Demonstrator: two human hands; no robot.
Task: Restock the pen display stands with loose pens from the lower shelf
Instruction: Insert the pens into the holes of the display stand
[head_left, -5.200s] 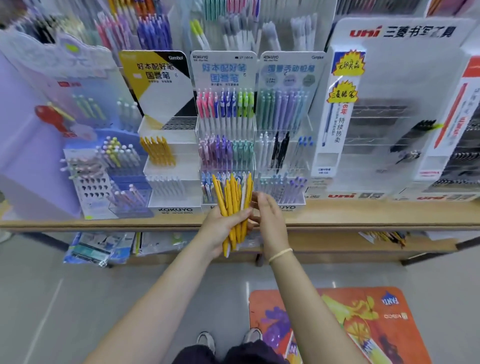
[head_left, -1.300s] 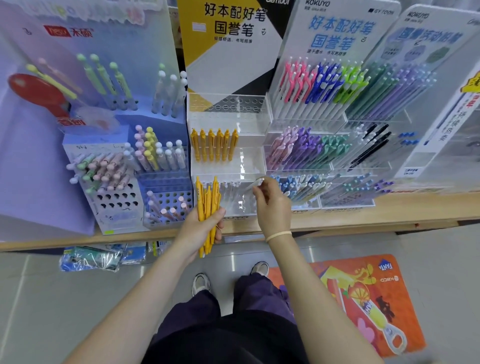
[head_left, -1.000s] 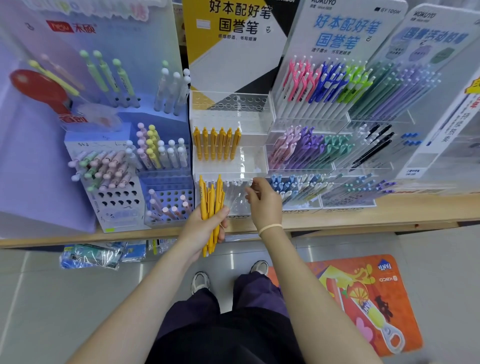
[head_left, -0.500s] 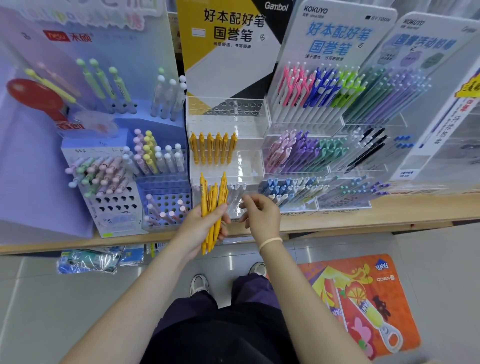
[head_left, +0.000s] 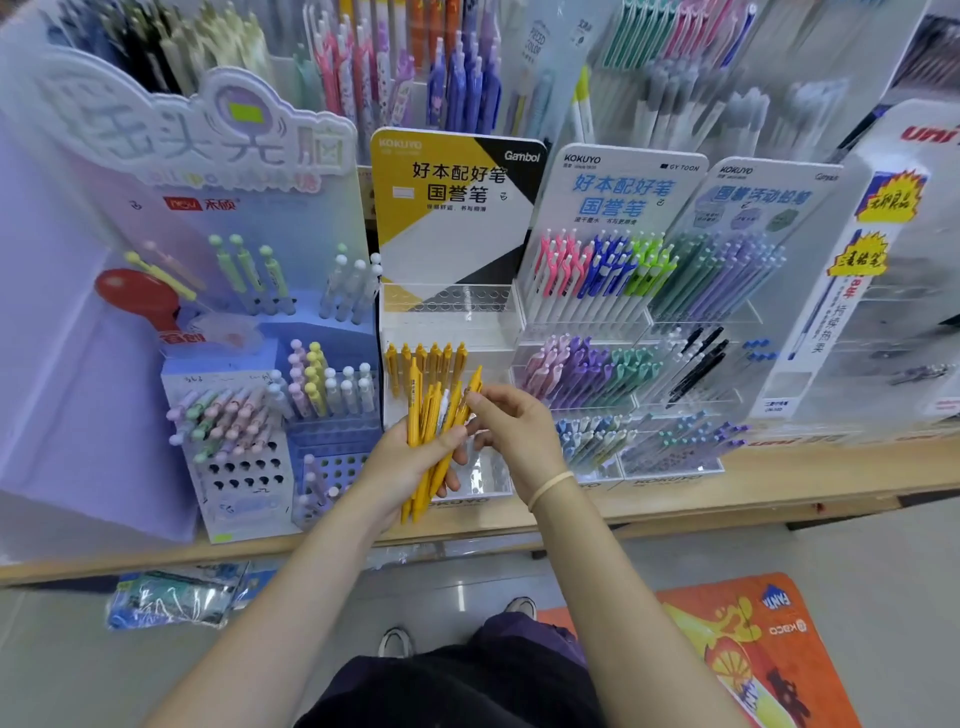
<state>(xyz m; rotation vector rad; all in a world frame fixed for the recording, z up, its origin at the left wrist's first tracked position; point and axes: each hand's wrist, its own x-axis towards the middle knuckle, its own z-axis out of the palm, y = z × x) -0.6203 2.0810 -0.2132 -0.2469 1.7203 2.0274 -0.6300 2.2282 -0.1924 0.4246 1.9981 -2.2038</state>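
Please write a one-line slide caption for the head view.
Left hand grips a bunch of yellow pens while the right hand pinches one, before the Kokuyo stand.

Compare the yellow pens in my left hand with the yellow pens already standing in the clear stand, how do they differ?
The bundle of yellow pens is gripped loose in the left hand, fanned at mixed angles; the yellow pens in the stand sit upright in an even row. The right hand pinches one bundle pen near its top; no hand touches the row. A white pen shows among the bundle, none in the row. Both sets look the same yellow.
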